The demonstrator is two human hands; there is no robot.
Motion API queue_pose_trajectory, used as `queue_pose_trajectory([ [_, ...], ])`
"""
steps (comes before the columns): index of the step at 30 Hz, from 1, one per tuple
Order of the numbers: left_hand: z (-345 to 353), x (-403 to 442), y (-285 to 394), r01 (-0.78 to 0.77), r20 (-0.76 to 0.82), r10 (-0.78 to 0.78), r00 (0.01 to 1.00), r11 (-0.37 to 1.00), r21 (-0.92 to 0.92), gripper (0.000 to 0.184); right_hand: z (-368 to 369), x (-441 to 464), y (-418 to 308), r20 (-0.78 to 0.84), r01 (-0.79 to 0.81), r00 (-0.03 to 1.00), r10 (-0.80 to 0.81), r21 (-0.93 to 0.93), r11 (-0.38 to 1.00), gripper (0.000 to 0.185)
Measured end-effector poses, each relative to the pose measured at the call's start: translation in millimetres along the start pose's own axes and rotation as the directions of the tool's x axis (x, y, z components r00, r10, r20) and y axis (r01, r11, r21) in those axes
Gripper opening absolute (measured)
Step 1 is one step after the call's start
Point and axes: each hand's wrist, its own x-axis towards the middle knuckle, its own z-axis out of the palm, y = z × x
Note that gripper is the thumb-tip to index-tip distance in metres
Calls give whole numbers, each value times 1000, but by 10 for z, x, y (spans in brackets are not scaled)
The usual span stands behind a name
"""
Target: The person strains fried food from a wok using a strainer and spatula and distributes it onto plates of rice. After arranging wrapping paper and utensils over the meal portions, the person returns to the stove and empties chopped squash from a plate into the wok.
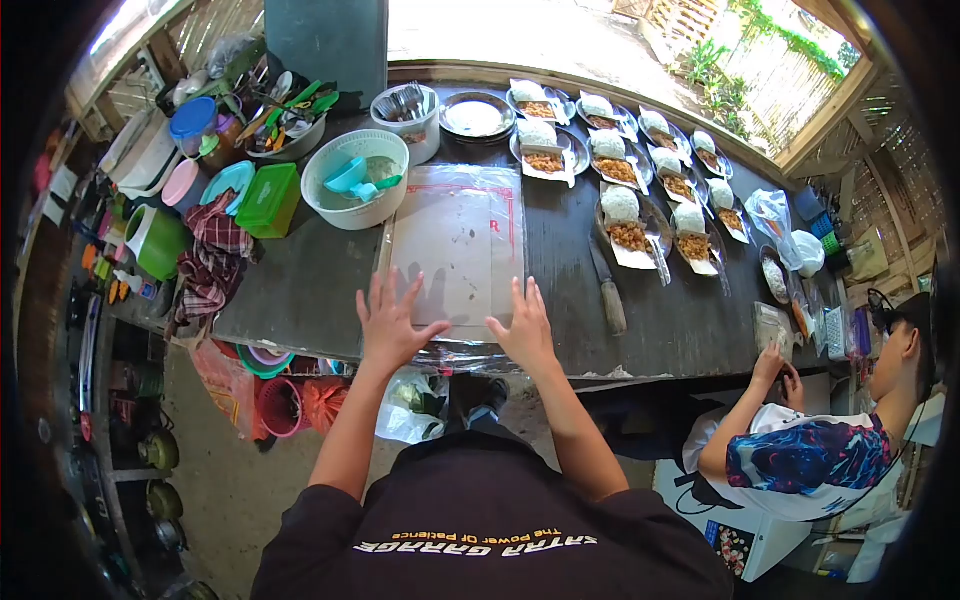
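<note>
My left hand (393, 320) is spread over the near left part of a flat brown sheet (455, 250) covered with clear plastic. At the sheet's near right corner is my right hand (525, 322), fingers apart and holding nothing. Whether either palm presses on the plastic I cannot tell. Red print shows along the sheet's far and right edges. Right of my right hand lies a knife (610, 290), its wooden handle toward me. Beyond the sheet stands a white tub (340, 205) with a turquoise scoop (347, 175) in it.
Several plates with rice and brown food on paper, such as this plate (570, 150), fill the table's far right. A cutlery bucket (420, 140), stacked plates (477, 115) and a green box (268, 200) stand behind and left. At right, a seated person (810, 450) handles a packet (772, 330).
</note>
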Motion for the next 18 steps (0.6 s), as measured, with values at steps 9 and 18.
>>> queue_pose_trajectory([
  [9, 9, -85, -190, -21, 165, 28, 986, 999, -47, 97, 2, -1, -6, 35, 94, 995, -95, 15, 995, 83],
  [18, -63, 19, -220, 20, 213, -18, 977, 1000, -10, 95, 8, 96, 121, -54, 140, 990, -134, 151, 978, 69],
])
